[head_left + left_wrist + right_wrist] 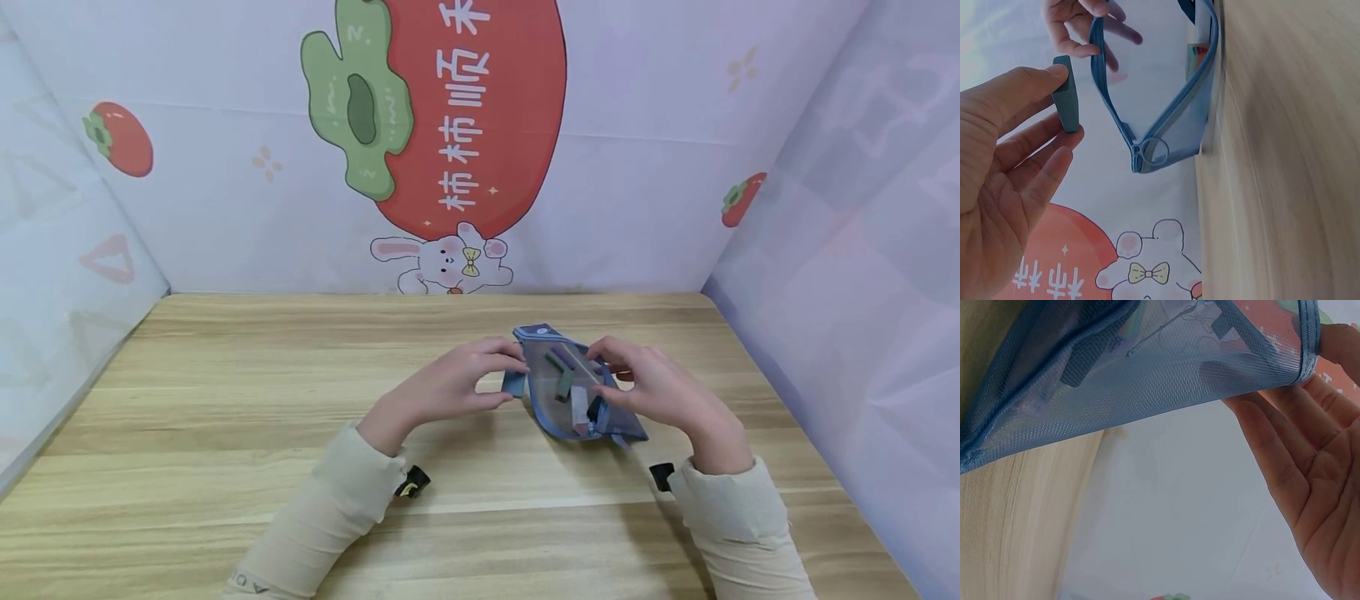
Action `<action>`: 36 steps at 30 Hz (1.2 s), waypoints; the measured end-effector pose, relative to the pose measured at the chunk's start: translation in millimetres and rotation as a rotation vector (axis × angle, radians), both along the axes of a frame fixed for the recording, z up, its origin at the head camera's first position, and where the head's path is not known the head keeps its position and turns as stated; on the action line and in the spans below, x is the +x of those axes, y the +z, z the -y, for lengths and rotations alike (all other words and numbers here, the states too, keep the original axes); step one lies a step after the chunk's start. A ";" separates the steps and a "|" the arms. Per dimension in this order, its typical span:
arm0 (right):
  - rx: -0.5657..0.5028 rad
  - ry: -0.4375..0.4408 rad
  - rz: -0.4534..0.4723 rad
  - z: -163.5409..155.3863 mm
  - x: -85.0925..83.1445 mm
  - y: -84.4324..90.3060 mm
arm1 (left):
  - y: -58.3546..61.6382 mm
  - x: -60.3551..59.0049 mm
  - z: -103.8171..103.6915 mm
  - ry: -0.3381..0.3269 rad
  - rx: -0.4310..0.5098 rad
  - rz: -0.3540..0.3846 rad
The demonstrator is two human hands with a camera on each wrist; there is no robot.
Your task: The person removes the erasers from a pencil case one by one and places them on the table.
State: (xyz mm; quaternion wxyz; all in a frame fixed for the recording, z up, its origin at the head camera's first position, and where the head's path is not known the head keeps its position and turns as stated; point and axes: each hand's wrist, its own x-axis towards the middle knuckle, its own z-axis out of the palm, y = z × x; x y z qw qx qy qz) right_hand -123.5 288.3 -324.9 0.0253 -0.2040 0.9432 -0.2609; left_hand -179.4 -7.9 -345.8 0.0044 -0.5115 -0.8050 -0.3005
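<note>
At mid-worktop (225, 400), blue mesh zip pouch (573, 387) stands open, small pieces inside. Left hand (450, 385) pinches a teal eraser-like block (1067, 94) beside the mouth; right hand (652, 385) pinches the pouch rim. Risk: rim sags, mouth narrows, block catches the zip and drops

Both arms are in long cream sleeves (330, 500), kind of a soft stretchy knit, with small dark lettering near the left elbow. Each wrist has a little black clip-on gadget (412, 482), the left one showing a yellowish mark.
</note>
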 end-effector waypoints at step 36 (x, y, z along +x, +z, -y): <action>0.030 0.020 -0.029 1.6 0.2 1.7 | 0.7 -14.4 60.1 0.145 0.036 -0.017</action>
